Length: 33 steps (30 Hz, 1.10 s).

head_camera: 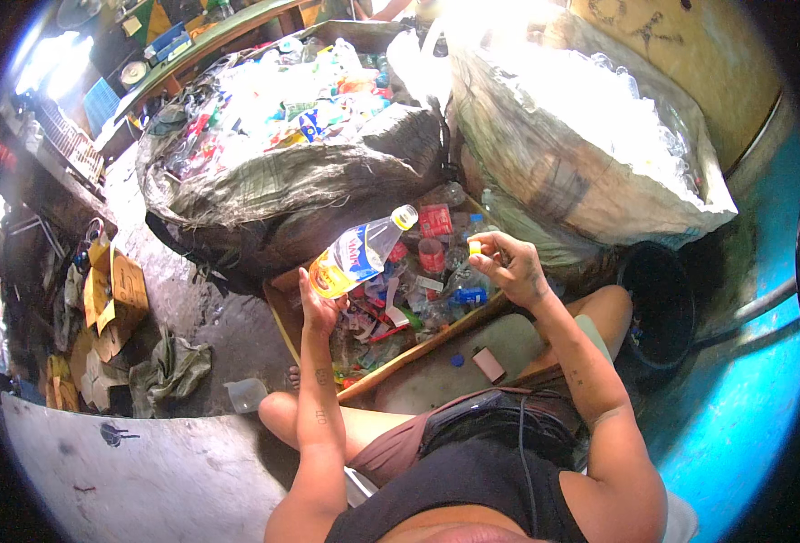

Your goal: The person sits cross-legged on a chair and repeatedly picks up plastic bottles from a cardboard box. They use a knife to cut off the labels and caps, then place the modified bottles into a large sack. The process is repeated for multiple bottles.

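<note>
My left hand [321, 305] holds a clear plastic bottle [359, 256] with a blue, white and orange label near its base. The bottle leans to the upper right, and its uncapped mouth has a yellow ring. To the right of it, my right hand [512, 268] pinches a small yellow bottle cap [475, 248] between thumb and fingers, apart from the bottle. Beneath both hands sits a shallow wood-edged box [434, 338] of mixed plastic bottles, label scraps and caps. A red-labelled bottle [435, 220] and a blue-labelled bottle [469, 296] lie in it.
Two large woven sacks [291, 183] [549, 170] full of plastics stand beyond the box. A black bucket [658, 305] is by my right knee. A blue cap [458, 360] and a pinkish flat object [488, 364] lie before me. Cardboard [127, 285] and crumpled cloth [172, 366] are at left.
</note>
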{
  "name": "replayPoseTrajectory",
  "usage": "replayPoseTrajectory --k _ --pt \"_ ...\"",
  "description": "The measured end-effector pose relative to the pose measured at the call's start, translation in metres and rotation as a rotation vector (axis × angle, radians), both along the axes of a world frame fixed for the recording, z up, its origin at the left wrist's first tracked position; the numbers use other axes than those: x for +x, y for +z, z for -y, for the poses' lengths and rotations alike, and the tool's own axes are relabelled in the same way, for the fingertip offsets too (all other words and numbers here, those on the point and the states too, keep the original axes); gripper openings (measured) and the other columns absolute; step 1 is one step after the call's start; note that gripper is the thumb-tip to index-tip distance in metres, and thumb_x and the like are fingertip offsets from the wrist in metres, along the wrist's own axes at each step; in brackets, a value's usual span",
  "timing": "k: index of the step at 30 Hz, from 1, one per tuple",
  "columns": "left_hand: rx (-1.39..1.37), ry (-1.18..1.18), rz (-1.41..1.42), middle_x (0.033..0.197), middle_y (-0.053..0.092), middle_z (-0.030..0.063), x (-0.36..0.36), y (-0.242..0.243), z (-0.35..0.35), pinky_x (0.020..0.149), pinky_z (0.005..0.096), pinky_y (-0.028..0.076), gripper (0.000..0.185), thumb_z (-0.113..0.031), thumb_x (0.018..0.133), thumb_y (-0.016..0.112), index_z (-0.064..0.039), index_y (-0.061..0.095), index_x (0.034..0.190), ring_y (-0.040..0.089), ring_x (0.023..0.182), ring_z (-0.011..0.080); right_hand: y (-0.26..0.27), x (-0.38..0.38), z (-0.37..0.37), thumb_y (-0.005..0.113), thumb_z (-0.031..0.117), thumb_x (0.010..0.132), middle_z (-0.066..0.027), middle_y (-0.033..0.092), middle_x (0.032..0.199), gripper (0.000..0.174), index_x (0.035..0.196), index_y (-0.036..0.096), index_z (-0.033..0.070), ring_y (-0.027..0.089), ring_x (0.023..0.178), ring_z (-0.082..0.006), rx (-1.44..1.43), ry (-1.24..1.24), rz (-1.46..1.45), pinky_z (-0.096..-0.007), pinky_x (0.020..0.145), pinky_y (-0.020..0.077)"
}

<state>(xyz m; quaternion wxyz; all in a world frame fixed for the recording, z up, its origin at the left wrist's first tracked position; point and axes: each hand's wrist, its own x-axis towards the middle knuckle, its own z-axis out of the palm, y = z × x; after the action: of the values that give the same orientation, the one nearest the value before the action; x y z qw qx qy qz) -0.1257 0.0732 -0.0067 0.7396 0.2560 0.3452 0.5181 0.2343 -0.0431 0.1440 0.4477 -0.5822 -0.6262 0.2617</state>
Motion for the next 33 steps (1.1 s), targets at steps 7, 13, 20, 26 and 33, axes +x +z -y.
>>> replayPoseTrajectory --k 7,13,20,26,33 --pt "0.206 0.000 -0.076 0.111 0.065 0.0043 0.003 0.000 0.001 0.050 0.0330 0.053 0.077 -0.077 0.093 0.038 -0.019 0.046 0.141 0.063 0.069 0.0190 -0.015 0.020 0.000 0.078 0.016 0.083 -0.0062 0.071 0.117 0.041 0.122 0.068 0.007 0.065 0.101 -0.0142 0.009 0.046 0.091 -0.0317 0.093 0.0510" --pt "0.069 0.003 -0.046 0.109 0.065 0.0064 -0.006 -0.014 -0.007 0.054 0.0324 0.051 0.065 -0.073 0.094 0.043 -0.028 0.045 0.141 0.063 0.068 0.0228 -0.027 0.035 0.034 0.080 0.029 0.081 -0.0076 0.073 0.094 0.038 0.113 0.070 0.012 0.069 0.090 -0.0208 0.017 0.024 0.113 -0.0336 0.082 0.0538" --pt "0.122 -0.035 -0.233 0.107 0.066 0.0053 0.000 -0.017 -0.006 0.056 0.0324 0.052 0.072 -0.075 0.093 0.039 -0.017 0.053 0.134 0.062 0.072 0.0195 0.018 0.156 0.094 0.072 0.040 0.087 -0.0034 0.069 0.093 0.047 0.122 0.068 0.008 0.061 0.080 -0.0078 -0.309 -0.037 -0.158 -0.0212 0.062 0.0444" --pt "0.085 -0.061 -0.023 0.104 0.069 0.0074 0.011 -0.007 0.003 0.055 0.0341 0.056 0.077 -0.076 0.092 0.042 -0.010 0.054 0.130 0.067 0.073 0.0202 0.050 0.277 0.164 0.076 0.051 0.080 -0.0189 0.069 0.099 0.079 0.132 0.056 -0.005 0.069 0.083 -0.0241 -0.506 -0.836 0.710 -0.0362 0.077 0.0541" --pt "0.132 -0.088 -0.019 0.107 0.070 0.0069 0.027 -0.003 0.009 0.056 0.0269 0.053 0.077 -0.072 0.092 0.052 -0.007 0.053 0.133 0.067 0.078 0.0132 0.029 0.133 0.087 0.077 0.031 0.089 -0.0090 0.073 0.091 0.035 0.109 0.070 0.003 0.068 0.080 -0.0149 -0.208 -0.475 0.447 -0.0310 0.075 0.0543"
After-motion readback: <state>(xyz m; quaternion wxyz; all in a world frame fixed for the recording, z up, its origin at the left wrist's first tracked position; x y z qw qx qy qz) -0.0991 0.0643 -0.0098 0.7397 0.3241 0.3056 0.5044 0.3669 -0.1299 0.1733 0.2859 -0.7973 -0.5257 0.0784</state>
